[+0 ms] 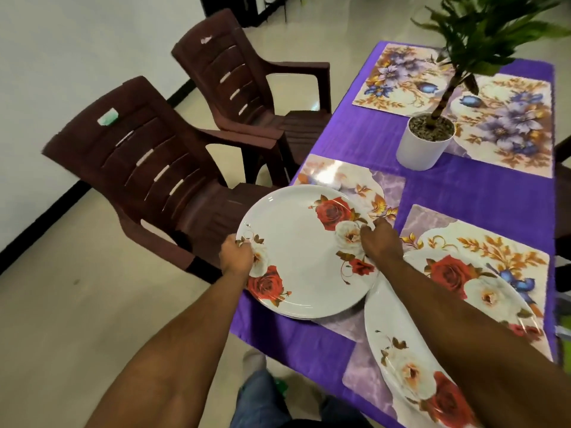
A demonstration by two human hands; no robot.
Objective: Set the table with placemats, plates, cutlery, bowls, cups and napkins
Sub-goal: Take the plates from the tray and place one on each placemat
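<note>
So on my feed, far left there are 2 dark brown plastic chairs, the near chair [148, 168] and the far chair [244, 78], both pulled up to the left edge of the surface [482, 196], which has a purple cloth over it. Moving right, the left hand [236, 253] has its fingers curled over the left rim of the top plate [304, 251], a white one with red and white roses. It's hanging partly off the surface's left edge and sits over the near-left placemat [349, 180]. I can see at least 1 more rim peeking out right under it, so it's a small stack, can't tell how many. The right hand [381, 242] is on the opposite rim, fingers curled down on the plate's right edge, clamped on it as far as I can see.

Right of that, a second plate [408, 359] overlaps the stack's lower right edge, and my right forearm crosses it. A third plate [472, 282] lies on the near-right placemat [482, 239], partly under that arm too.

Further back there's a white pot with a plant [425, 140] in the middle of the surface, touching the far-right placemat [509, 125], with the far-left placemat [398, 75] just beside it.
</note>
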